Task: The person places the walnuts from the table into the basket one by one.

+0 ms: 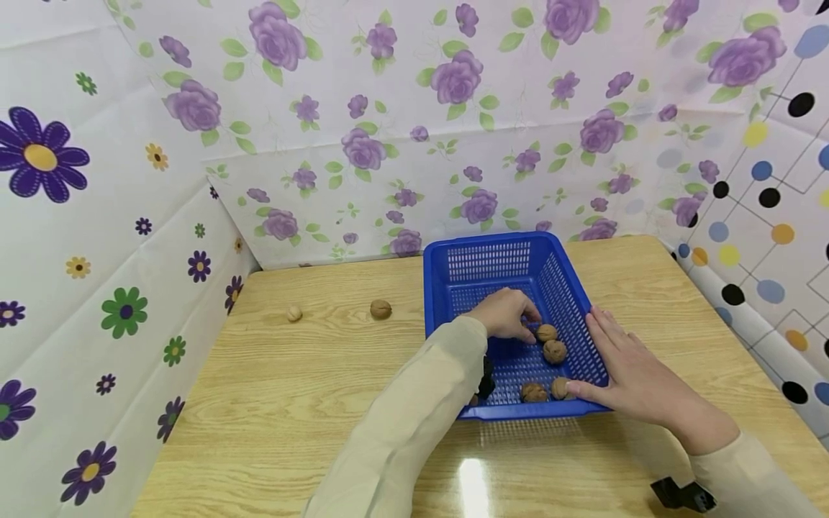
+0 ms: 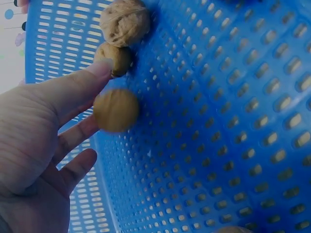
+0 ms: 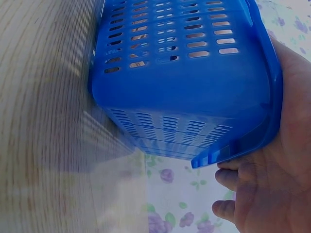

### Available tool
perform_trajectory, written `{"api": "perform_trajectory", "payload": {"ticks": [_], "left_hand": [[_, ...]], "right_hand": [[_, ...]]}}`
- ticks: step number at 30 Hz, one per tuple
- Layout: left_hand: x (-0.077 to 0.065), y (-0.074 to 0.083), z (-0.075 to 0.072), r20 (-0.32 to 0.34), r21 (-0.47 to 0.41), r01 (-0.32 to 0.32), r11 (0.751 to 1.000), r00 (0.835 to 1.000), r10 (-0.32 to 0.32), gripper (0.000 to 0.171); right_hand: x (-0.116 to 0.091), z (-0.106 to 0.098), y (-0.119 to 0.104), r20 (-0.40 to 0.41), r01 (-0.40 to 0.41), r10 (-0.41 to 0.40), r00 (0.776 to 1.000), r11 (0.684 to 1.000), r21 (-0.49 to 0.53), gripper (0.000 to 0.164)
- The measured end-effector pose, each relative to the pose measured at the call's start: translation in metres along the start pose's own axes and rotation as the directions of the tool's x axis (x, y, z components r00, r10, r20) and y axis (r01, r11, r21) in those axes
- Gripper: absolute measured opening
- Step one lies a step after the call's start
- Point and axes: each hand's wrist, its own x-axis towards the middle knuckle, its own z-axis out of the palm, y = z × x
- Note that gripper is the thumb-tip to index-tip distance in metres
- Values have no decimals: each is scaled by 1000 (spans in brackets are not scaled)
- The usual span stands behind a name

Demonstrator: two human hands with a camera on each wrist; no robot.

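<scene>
A blue perforated plastic basket (image 1: 495,412) stands on the wooden table. My left hand (image 1: 508,314) reaches inside, fingers loosely bent. In the left wrist view a blurred walnut (image 2: 116,110) lies against the fingertips, apart from the thumb. Beside it are two more walnuts (image 2: 125,22), one partly behind the thumb tip. Toward the basket's near side lie a walnut (image 1: 534,392) and another walnut (image 1: 560,388) close to my right thumb. My right hand (image 1: 637,370) rests on the basket's right rim, fingers extended along it and thumb over the near corner.
On the table left of the basket lie a walnut (image 1: 381,309) and a smaller pale round object (image 1: 294,313). Flower-printed sheets (image 1: 363,147) hang behind and at the left. A dotted sheet (image 1: 777,237) borders the right side.
</scene>
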Motion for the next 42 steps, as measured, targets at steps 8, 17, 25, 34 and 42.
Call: {"api": "perform_trajectory", "payload": {"ticks": [8, 17, 25, 34, 42], "left_hand": [[-11, 20, -31, -103, -117, -80, 990, 992, 68, 44], [-52, 30, -96, -258, -203, -148, 968, 962, 93, 51], [-98, -22, -127, -416, -267, -105, 958, 909, -17, 53], [-140, -101, -122, -472, -378, 53, 924, 848, -242, 52], [-175, -178, -86, -402, -505, 223, 834, 794, -456, 55]], "right_hand": [[2, 1, 0, 6, 17, -17, 1000, 1000, -6, 108], [1, 1, 1, 13, 5, -5, 1000, 1000, 0, 108], [-2, -1, 4, 8, -13, 13, 1000, 1000, -13, 109], [-2, 1, 3, -10, -10, 10, 1000, 1000, -14, 109], [-1, 1, 1, -14, -7, 7, 1000, 1000, -17, 110]]}}
